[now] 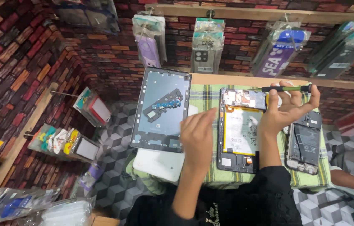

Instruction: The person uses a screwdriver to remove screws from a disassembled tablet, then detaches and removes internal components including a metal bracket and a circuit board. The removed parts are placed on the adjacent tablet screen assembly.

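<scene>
left hand (198,134) covers the opened tablet (239,134)'s left edge | right hand (287,106) hides part of the screwdriver (287,88) shaft | white slab (160,163) mostly buried under the back cover (160,111) | tiny screws, can't really tell

I am in a small phone repair shop: packaged phone cases (204,46) hang on pegs along the brick-patterned wall (9,62) at the top of the frame, and opened devices (240,129) lie on my cloth-covered counter (310,178).
</scene>
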A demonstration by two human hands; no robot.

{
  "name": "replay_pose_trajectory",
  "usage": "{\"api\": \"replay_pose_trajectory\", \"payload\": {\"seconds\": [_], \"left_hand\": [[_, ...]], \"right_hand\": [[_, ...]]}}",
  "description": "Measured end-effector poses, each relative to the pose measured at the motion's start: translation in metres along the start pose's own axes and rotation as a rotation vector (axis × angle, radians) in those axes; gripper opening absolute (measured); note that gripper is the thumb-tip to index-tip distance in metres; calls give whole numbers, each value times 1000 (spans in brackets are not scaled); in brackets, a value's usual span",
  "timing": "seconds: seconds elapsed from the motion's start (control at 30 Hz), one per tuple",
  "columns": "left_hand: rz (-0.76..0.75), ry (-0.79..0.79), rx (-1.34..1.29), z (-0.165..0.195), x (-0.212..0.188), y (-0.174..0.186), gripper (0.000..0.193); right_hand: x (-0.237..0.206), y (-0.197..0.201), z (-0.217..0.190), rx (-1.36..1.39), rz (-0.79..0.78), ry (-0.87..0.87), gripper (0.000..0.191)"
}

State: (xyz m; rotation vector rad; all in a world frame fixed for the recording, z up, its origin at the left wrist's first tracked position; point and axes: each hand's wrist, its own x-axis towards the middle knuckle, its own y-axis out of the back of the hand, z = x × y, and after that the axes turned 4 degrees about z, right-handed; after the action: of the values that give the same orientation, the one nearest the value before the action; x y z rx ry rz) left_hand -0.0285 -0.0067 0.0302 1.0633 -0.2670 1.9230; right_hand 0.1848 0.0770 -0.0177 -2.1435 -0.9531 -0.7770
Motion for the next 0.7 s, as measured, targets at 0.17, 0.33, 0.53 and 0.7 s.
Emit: {"api": "replay_pose_trajectory", "payload": {"seconds": [0.17,0.33,0.53,0.7], "left_hand": [[-148,100,331,-33,20,55,23],[-211,74,464,-54,24,69,22],[-219,71,425,-61,16,68,22],[-203,59,408,-60,16,67,22]], "right_hand": [[-2,-8,-6,-63,-85,57,74],[-2,-11,-10,-69,-130,45,72],[-1,-12,-10,-135,-211,100,73],[1,-12,-12,-116,-232,73,72]]}}
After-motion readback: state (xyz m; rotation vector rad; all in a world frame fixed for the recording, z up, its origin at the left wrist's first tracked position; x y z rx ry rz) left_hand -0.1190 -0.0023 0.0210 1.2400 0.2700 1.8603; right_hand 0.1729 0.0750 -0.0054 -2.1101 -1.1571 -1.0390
